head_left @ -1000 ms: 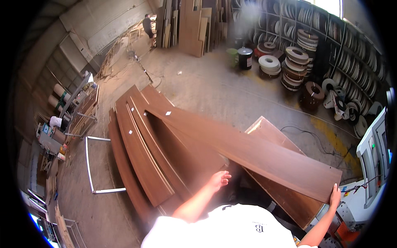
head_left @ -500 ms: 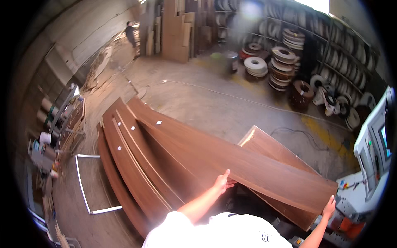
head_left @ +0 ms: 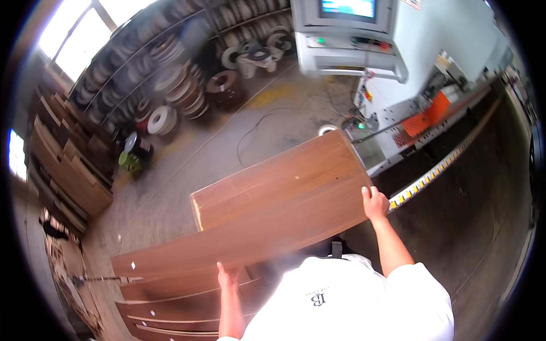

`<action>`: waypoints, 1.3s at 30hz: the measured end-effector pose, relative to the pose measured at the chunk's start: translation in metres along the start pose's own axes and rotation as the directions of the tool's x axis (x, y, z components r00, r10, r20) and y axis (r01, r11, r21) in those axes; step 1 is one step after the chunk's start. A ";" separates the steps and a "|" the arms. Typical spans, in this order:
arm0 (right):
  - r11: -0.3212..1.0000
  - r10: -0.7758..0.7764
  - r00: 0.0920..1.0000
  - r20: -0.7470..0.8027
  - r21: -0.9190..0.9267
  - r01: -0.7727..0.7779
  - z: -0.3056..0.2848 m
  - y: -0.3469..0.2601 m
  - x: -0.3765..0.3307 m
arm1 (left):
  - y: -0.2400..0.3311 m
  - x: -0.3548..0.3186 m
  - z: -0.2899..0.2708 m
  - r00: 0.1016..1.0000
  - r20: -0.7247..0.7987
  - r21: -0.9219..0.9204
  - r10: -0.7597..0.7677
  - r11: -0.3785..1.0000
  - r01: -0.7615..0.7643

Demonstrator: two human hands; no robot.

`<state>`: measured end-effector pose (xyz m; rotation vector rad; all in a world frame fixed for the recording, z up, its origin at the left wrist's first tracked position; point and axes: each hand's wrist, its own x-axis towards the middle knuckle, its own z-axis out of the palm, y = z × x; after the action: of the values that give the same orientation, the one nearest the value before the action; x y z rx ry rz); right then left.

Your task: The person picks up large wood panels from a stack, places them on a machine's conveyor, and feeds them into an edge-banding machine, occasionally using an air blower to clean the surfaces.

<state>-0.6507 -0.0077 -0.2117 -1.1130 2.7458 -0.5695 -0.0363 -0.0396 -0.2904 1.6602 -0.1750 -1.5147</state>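
A long brown wood-grain board (head_left: pixel 256 244) lies across in front of me, a small white label near its left end. My left hand (head_left: pixel 228 277) grips its near edge, the thumb on top and the fingers mostly hidden underneath. My right hand (head_left: pixel 375 203) is closed around the right end, thumb on the upper face. Just beyond, partly covered by the held board, is a shorter, wider brown board (head_left: pixel 278 173) with a pale chipped left edge. Several more labelled brown boards (head_left: pixel 187 325) lie at lower left, partly under the held one.
At the upper right stands a white machine with a console screen (head_left: pixel 348 8), an orange part (head_left: pixel 427 115) and a strip of yellow rollers (head_left: pixel 418 189). Rolls of edging (head_left: pixel 163 120) and loaded racks line the far side. Panels (head_left: pixel 68 165) lean at left; a cable crosses the floor.
My view has swung to the right, bringing the machine to the upper middle and right. Both hands still hold the long board, whose right end now sits nearer the roller strip.
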 end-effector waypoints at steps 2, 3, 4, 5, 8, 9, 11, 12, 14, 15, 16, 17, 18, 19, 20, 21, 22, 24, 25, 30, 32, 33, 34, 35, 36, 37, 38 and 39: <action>0.999 -0.022 0.994 -0.103 -0.031 0.018 -0.004 0.009 -0.016 | -0.007 -0.002 -0.010 0.999 0.027 0.042 -0.030 0.999 0.029; 0.997 -0.067 0.989 -0.130 -0.033 0.063 -0.004 0.020 -0.020 | -0.009 -0.001 -0.014 0.999 0.027 0.067 -0.046 0.997 0.044; 0.993 -0.119 0.980 -0.160 -0.037 0.114 -0.006 0.025 -0.018 | -0.007 -0.003 -0.008 0.998 0.027 0.084 -0.059 0.995 0.057; 0.991 -0.130 0.972 -0.197 -0.041 0.125 -0.009 0.032 -0.015 | -0.009 -0.007 -0.003 0.999 0.026 0.124 -0.041 0.992 0.037; 0.985 -0.174 0.933 -0.316 -0.065 0.161 -0.019 0.061 0.016 | -0.024 -0.024 0.032 0.992 0.094 0.178 -0.083 0.982 0.066; 0.990 -0.139 0.951 -0.278 -0.076 0.123 -0.022 0.074 0.028 | -0.027 -0.030 0.046 0.989 0.102 0.220 -0.112 0.972 0.087; 0.992 -0.090 0.961 -0.262 -0.110 0.063 -0.031 0.101 0.055 | -0.035 -0.050 0.085 0.983 0.126 0.269 -0.133 0.958 0.095; 0.987 -0.047 0.969 -0.242 -0.163 0.007 -0.033 0.116 0.072 | -0.039 -0.056 0.102 0.975 0.161 0.295 -0.150 0.950 0.097; 0.969 0.041 0.971 -0.235 -0.227 -0.096 -0.038 0.143 0.106 | -0.050 -0.068 0.147 0.964 0.203 0.288 -0.170 0.951 0.107; 0.963 0.062 0.966 -0.252 -0.239 -0.124 -0.042 0.152 0.122 | -0.057 -0.082 0.172 0.962 0.208 0.296 -0.178 0.949 0.111; 0.954 0.091 0.958 -0.270 -0.252 -0.162 -0.049 0.163 0.133 | -0.064 -0.094 0.192 0.958 0.215 0.311 -0.189 0.943 0.117; 0.954 0.129 0.939 -0.318 -0.220 -0.205 -0.054 0.172 0.146 | -0.076 -0.094 0.200 0.951 0.227 0.354 -0.212 0.927 0.123; 0.945 0.222 0.925 -0.307 -0.165 -0.281 -0.060 0.181 0.156 | -0.087 -0.093 0.209 0.942 0.238 0.396 -0.236 0.909 0.128; 0.945 0.267 0.871 -0.413 -0.066 -0.320 -0.055 0.192 0.164 | -0.094 -0.097 0.227 0.943 0.226 0.418 -0.242 0.899 0.131; 0.938 0.316 0.801 -0.508 0.037 -0.346 -0.049 0.201 0.171 | -0.105 -0.079 0.222 0.891 0.330 0.434 -0.311 0.889 0.149; 0.892 0.442 0.747 -0.497 0.154 -0.425 -0.044 0.202 0.173 | -0.107 -0.081 0.233 0.886 0.353 0.534 -0.300 0.842 0.073; 0.827 0.560 0.683 -0.470 0.267 -0.495 -0.038 0.199 0.175 | -0.111 -0.082 0.246 0.879 0.375 0.624 -0.293 0.782 -0.005; 0.686 0.724 0.593 -0.354 0.461 -0.563 -0.023 0.198 0.178 | -0.116 -0.087 0.268 0.872 0.350 0.538 -0.342 0.835 0.111; 0.614 0.775 0.567 -0.278 0.544 -0.572 -0.005 0.200 0.177 | -0.116 -0.087 0.277 0.865 0.344 0.495 -0.366 0.853 0.164; 0.293 0.676 0.701 0.229 0.789 -0.540 0.026 0.122 0.132 | -0.110 -0.089 0.290 0.883 0.267 0.459 -0.387 0.857 0.237; 0.258 0.636 0.738 0.227 0.838 -0.480 0.030 0.090 0.113 | -0.104 -0.101 0.300 0.908 0.264 0.538 -0.326 0.831 0.141; 0.256 0.624 0.748 0.227 0.845 -0.470 0.038 0.089 0.107 | -0.103 -0.108 0.307 0.906 0.242 0.455 -0.348 0.865 0.211; 0.251 0.611 0.758 0.230 0.851 -0.461 0.038 0.078 0.104 | -0.103 -0.105 0.304 0.893 0.277 0.413 -0.355 0.883 0.223; 0.258 0.647 0.719 0.253 0.815 -0.519 0.033 0.071 0.104 | -0.103 -0.101 0.296 0.879 0.313 0.371 -0.361 0.898 0.237; 0.272 0.611 0.748 0.259 0.818 -0.506 0.028 0.069 0.107 | -0.102 -0.099 0.287 0.864 0.348 0.330 -0.364 0.910 0.251; 0.285 0.579 0.772 0.264 0.821 -0.495 0.025 0.069 0.108 | -0.098 -0.098 0.275 0.865 0.375 0.293 -0.334 0.928 0.231; 0.300 0.549 0.794 0.262 0.825 -0.480 0.022 0.072 0.111 | -0.091 -0.094 0.264 0.861 0.405 0.257 -0.307 0.942 0.215; 0.319 0.541 0.803 0.251 0.822 -0.472 0.029 0.076 0.113 | -0.082 -0.090 0.252 0.856 0.435 0.220 -0.278 0.955 0.199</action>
<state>-0.7736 -0.0446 -0.2647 0.0590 2.0629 -1.6102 -0.3129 -0.0561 -0.2508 1.4569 -0.3718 -2.1299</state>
